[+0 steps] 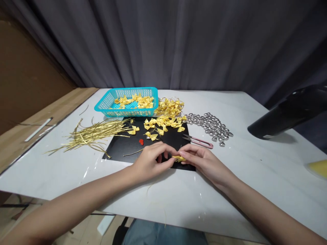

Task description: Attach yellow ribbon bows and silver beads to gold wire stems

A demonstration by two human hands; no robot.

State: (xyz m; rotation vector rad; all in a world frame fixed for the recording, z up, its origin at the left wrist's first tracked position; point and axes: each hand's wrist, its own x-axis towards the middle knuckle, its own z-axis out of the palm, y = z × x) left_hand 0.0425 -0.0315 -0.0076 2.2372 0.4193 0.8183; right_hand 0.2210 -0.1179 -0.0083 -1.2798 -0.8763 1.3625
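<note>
1. Head view: A person's two bare hands meet over the near edge of a black mat (114, 146) on a white desk (255, 153), a small yellow bow (179, 158) between their fingertips.

2. The left hand (153, 158) pinches the bow from its side with thumb and forefinger, the hand arched and its other fingers curled loosely beneath.

3. The right hand (200, 158) closes thumb and fingertips on the opposite side, its remaining fingers bent inward. The fingers hide part of the bow, so exactly which fold each hand grips cannot be told.

4. The bow looks like thin, satiny ribbon: probably very light, soft and a little slippery, its loops easily crushed. The gathered middle seems the surest place to take hold, with a light fingertip pinch that leaves the loops free.

5. Just beyond the hands, more yellow bows (163, 122) lie loosely across the mat, near a small red piece (141, 141). A thin gold strand (134, 152) lies beside the left hand.

6. Pink-handled snips (204, 142) rest beyond the right hand, blades pointing over the mat, near a spread of shiny silver beads (217, 127). At left, gold ties (94, 134) lie in a heap in front of a turquoise basket (130, 114) holding further bows.
</note>
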